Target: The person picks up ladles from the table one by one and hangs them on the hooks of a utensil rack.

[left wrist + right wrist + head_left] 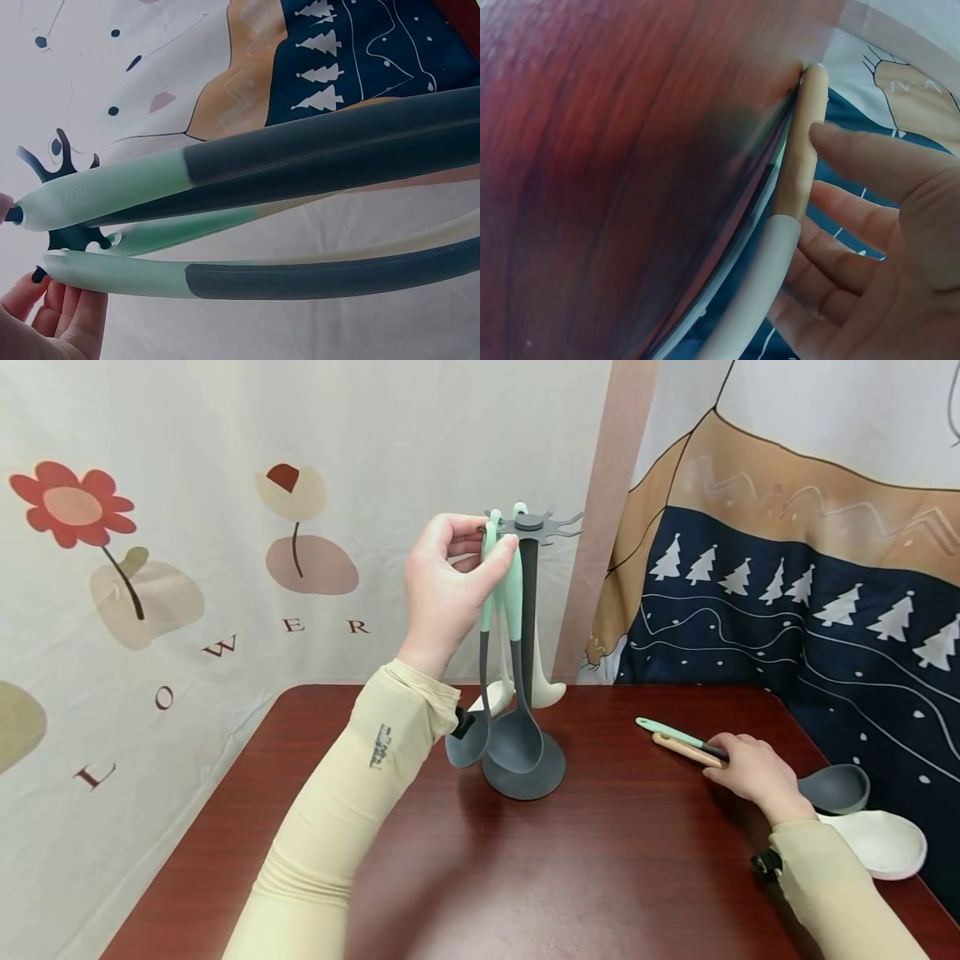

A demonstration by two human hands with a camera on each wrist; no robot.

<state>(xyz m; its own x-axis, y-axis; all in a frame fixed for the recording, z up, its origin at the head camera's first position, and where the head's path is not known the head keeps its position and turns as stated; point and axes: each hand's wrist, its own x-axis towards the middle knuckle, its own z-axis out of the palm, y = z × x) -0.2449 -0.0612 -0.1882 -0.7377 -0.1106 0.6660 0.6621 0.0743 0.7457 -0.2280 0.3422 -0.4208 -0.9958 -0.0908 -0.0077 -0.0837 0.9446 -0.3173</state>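
A dark grey utensil rack (528, 610) stands on a round base, its hooked top holding several utensils. My left hand (453, 585) grips the rack's top, thumb and fingers at the hook ends beside the mint handles. From those hooks hang a grey ladle (468, 739) and a larger grey spoon (516, 742); paler utensils hang behind. In the left wrist view the mint handles (112, 191) cross the picture. My right hand (753, 772) pinches the wooden handle (801, 146) of a white spoon (877, 843) between thumb and fingers. Alongside lies a grey ladle (836, 787) with a mint handle.
The reddish-brown table (585, 877) carries the rack near its back edge. Behind it hangs a pale printed curtain (225, 485); a navy cloth with white trees (750, 635) borders the right side, close to the two lying utensils.
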